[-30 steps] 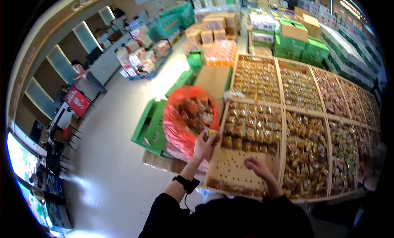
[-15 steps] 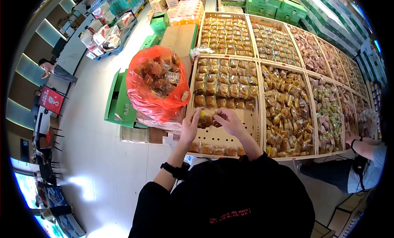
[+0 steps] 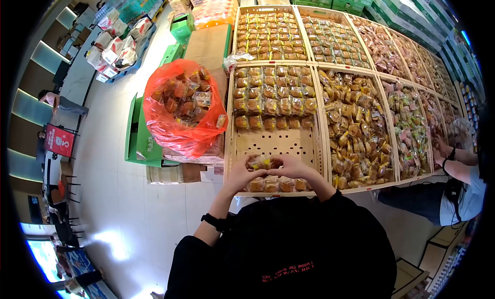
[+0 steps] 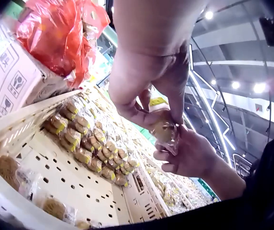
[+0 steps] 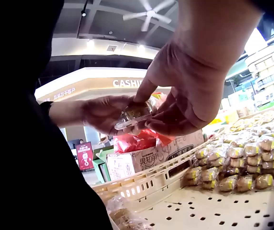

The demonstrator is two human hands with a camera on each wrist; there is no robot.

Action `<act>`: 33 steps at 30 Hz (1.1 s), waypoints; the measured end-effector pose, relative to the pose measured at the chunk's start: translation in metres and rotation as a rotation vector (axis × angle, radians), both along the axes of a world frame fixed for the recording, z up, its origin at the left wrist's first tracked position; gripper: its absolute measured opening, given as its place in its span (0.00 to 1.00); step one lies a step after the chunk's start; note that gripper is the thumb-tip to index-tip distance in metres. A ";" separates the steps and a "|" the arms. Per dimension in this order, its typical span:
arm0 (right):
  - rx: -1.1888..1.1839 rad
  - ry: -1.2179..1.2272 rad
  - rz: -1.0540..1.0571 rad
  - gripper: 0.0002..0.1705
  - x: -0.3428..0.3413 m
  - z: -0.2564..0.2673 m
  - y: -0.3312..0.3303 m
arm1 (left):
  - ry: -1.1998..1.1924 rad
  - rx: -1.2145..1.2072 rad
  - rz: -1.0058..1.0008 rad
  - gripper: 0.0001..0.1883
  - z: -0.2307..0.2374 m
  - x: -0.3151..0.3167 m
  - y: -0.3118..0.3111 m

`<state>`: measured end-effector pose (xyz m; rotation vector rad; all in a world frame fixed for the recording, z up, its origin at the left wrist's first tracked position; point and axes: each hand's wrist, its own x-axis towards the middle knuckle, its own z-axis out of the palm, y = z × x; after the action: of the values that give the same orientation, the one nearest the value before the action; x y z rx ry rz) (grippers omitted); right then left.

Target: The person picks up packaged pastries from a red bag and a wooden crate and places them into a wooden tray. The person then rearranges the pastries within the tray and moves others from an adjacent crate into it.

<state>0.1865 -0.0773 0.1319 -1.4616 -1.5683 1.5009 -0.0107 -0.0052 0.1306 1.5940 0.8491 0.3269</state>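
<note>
Both hands hold one clear-wrapped pastry [image 3: 259, 163] between them, above the near part of a perforated crate [image 3: 276, 143]. The left hand [image 3: 239, 174] grips its left side and the right hand [image 3: 290, 167] its right side. In the left wrist view the wrapped pastry [image 4: 165, 132] sits between the fingers of the left hand [image 4: 151, 72] and the right hand [image 4: 192, 153]. The right wrist view shows the pastry [image 5: 138, 111] pinched by the right hand [image 5: 189, 91], with the left hand [image 5: 101, 112] around its other side. Wrapped pastries [image 3: 276, 99] stand in rows beyond.
A red plastic bag [image 3: 180, 136] full of wrapped pieces rests on boxes left of the crate. More crates of wrapped goods [image 3: 356, 128] extend right and behind. Another person's arm [image 3: 459, 167] reaches in at the far right. A green carton [image 3: 138, 139] stands left of the bag.
The left hand has come from the red bag to the crate, and the right hand has joined it on the pastry. Since half a second ago both have moved slightly nearer the body. The head view has shifted.
</note>
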 end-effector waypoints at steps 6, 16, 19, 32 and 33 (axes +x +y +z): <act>-0.301 0.734 -0.452 0.18 -0.003 -0.059 0.024 | -0.233 -0.303 0.346 0.18 -0.004 -0.012 0.009; -0.247 0.902 -1.336 0.11 0.000 -0.199 0.123 | -0.090 -0.356 0.324 0.14 -0.014 -0.071 -0.004; -0.406 0.620 -1.381 0.14 -0.006 -0.196 0.137 | -0.064 -0.359 0.313 0.14 -0.016 -0.081 -0.008; -0.410 0.700 -1.066 0.14 0.004 -0.217 0.138 | -0.053 -0.395 0.257 0.18 -0.029 -0.073 0.006; -0.423 0.757 -1.028 0.15 0.007 -0.218 0.140 | -0.092 -0.408 0.243 0.18 -0.032 -0.073 0.006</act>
<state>0.1930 0.0632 -0.0866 -1.3044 0.0082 1.4410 -0.0835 0.0009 0.0991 1.0936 0.9702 0.3695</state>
